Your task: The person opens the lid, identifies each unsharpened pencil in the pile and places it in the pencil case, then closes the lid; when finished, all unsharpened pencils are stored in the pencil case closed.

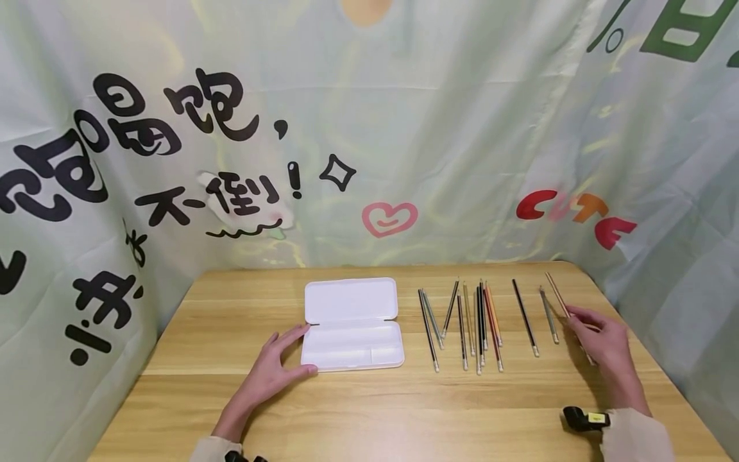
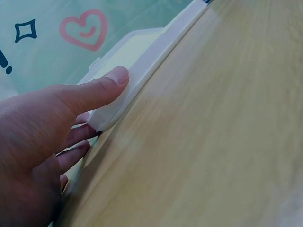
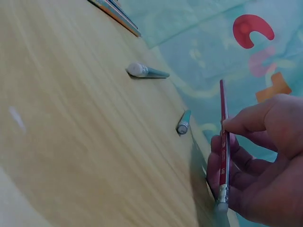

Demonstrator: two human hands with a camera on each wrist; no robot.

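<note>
A white pencil case point(image 1: 353, 337) lies with its lid point(image 1: 351, 301) laid back on the table. At its left end is my left hand point(image 1: 274, 372), fingers fairly straight. The left wrist view shows the thumb point(image 2: 102, 92) against the case's front side point(image 2: 137, 78) and the other fingers by its corner. My right hand point(image 1: 603, 337) pinches a dark red pencil point(image 3: 224, 161) between thumb and fingers, eraser end toward me. Just left of that hand are a grey pencil point(image 1: 548, 314) and a black pencil point(image 1: 525, 317), both on the table.
Several pencils point(image 1: 478, 327), black, grey, yellowish and reddish, lie in a loose group between the case and my right hand. The wooden table point(image 1: 369, 410) ends at a printed curtain point(image 1: 462, 128) behind and on both sides.
</note>
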